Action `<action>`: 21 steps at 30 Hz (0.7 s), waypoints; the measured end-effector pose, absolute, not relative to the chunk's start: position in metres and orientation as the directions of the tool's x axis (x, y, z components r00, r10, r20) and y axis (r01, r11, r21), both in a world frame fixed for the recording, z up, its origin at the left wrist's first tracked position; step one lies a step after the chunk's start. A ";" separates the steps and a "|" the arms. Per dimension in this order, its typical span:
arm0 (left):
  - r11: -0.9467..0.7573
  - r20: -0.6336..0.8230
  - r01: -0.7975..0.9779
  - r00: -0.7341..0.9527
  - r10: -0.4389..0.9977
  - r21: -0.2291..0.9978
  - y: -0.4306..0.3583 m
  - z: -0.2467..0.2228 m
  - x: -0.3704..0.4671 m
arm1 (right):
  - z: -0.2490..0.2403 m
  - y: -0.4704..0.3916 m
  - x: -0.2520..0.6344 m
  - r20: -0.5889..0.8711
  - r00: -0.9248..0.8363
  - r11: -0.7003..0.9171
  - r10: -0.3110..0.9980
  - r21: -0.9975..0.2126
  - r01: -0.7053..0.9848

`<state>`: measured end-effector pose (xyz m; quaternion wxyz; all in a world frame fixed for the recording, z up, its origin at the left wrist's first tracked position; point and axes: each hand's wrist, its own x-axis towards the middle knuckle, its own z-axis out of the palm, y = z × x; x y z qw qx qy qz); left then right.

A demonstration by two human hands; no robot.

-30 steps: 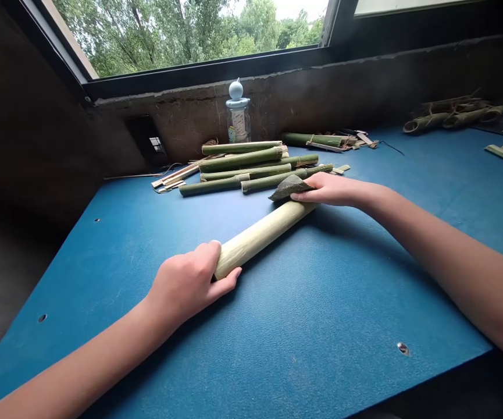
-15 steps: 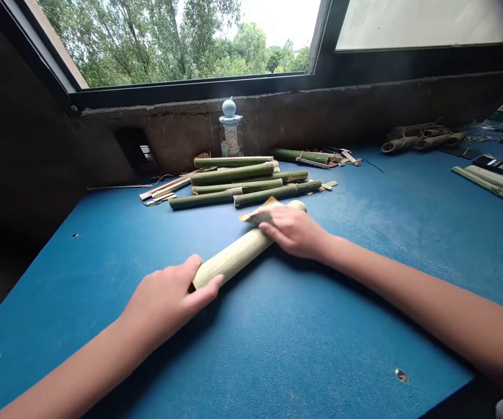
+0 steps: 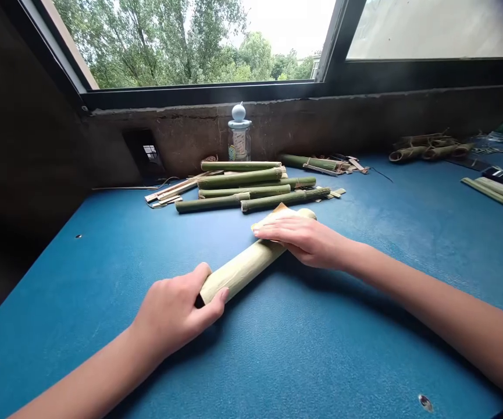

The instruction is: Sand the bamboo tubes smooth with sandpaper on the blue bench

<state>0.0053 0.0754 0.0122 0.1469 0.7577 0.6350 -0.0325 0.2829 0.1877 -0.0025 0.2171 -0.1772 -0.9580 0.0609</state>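
A pale, peeled bamboo tube (image 3: 242, 269) lies slantwise on the blue table (image 3: 146, 250), its near end to the left. My left hand (image 3: 179, 308) grips that near end, thumb on the front side and fingers round the back. Close to the far end, my right hand (image 3: 297, 235) lies over the tube with its fingers together, pressing a piece of sandpaper (image 3: 279, 208) against it. Only the sandpaper's orange-brown corner and pale edge show; the palm hides the rest.
Several green bamboo pieces (image 3: 242, 178) lie behind the tube, with split strips (image 3: 177, 189) to their left. A lidded glass jar (image 3: 239, 139) stands by the wall. More bamboo tubes (image 3: 434, 152) and strips (image 3: 495, 194) are at the right.
My right hand has flattened over the sandpaper, covering more of it, its fingers now stretched across the tube. My left hand keeps its grip. The whole view has shifted slightly.
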 end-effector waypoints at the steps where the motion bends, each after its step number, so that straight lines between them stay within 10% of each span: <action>1: -0.144 -0.242 0.972 0.187 0.952 0.184 0.076 0.012 0.005 | 0.000 0.191 0.287 0.362 -0.856 0.928 0.369 -0.198 0.316; 10: -0.137 -0.226 0.984 0.160 0.961 0.114 0.075 0.015 0.005 | -0.013 0.180 0.273 0.404 -0.773 0.870 0.489 -0.165 0.464; 16: -0.358 0.109 0.917 0.380 0.919 -0.178 0.067 0.003 0.001 | -0.011 0.198 0.285 0.347 -0.865 0.932 0.362 -0.137 0.336; 21: -0.407 0.126 0.901 0.426 0.896 -0.154 0.067 -0.001 0.000 | -0.014 0.219 0.300 0.321 -0.818 0.878 0.478 -0.176 0.444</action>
